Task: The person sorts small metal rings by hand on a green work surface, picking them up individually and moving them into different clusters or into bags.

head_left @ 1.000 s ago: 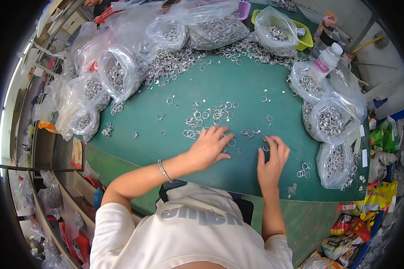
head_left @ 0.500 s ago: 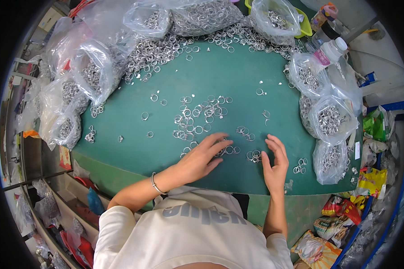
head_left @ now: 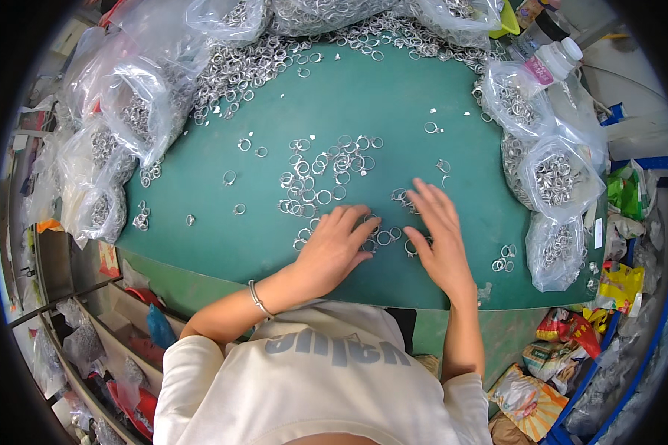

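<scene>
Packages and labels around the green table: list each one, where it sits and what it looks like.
Clear plastic bags of metal rings: right table edge, bulging, silvery contents.
More clear ring bags: left edge, heaped.
White-capped plastic bottle: upper right, lying tilted, pink label.
Yellow wrapper: right, below the table, crumpled.
Orange printed bag: lower right floor, flat.

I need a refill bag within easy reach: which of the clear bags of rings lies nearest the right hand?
The small bag at the table's right front corner, just right of the right hand. The other bags lie farther back or along the left edge.
</scene>
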Demonstrator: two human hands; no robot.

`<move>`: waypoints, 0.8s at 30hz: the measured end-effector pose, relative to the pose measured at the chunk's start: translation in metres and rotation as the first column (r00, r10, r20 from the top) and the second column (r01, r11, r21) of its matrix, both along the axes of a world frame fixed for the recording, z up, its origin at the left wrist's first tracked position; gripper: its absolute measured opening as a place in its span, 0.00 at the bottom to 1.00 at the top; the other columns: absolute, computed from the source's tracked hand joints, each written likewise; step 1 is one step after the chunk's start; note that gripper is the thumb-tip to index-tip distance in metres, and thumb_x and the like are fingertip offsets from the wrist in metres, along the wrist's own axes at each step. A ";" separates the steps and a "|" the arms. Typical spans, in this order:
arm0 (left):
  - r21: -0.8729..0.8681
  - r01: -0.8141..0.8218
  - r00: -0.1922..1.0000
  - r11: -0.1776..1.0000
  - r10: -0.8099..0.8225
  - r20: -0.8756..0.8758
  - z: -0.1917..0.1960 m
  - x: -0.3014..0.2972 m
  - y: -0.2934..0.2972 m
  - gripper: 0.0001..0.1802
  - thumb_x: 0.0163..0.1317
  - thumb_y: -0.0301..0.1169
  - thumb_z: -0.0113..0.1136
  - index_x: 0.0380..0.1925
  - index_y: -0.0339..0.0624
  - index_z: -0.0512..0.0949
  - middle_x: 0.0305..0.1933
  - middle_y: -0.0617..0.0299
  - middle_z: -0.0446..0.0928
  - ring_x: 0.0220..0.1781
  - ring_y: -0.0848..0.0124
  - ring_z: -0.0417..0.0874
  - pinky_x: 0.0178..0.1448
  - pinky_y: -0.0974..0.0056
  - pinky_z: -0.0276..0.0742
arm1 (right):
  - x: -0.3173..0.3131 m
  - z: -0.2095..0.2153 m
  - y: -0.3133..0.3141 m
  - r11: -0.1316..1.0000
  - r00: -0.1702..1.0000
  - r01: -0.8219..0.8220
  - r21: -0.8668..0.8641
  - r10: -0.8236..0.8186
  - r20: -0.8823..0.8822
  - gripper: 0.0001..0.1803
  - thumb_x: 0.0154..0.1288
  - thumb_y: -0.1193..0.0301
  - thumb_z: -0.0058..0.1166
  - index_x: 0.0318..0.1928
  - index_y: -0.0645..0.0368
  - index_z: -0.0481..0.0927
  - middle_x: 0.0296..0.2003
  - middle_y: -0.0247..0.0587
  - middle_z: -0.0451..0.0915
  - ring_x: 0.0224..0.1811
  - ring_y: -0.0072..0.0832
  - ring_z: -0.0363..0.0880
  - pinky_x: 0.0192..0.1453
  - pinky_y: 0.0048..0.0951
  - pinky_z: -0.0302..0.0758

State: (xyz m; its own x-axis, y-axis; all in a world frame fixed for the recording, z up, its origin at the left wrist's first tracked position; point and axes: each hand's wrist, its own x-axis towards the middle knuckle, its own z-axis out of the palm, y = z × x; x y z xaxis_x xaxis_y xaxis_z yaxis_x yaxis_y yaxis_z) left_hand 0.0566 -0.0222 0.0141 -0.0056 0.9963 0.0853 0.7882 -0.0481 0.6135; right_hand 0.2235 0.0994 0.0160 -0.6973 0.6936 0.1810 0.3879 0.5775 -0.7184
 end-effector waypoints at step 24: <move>-0.501 0.196 -0.073 0.843 0.522 0.850 0.003 -0.005 -0.049 0.15 0.73 0.31 0.44 0.53 0.36 0.74 0.43 0.62 0.76 0.39 0.77 0.76 0.38 0.72 0.73 | -0.013 0.005 -0.062 0.988 0.975 -0.154 0.000 0.152 -0.164 0.11 0.47 0.79 0.66 0.34 0.61 0.82 0.41 0.39 0.81 0.46 0.41 0.76 0.52 0.40 0.70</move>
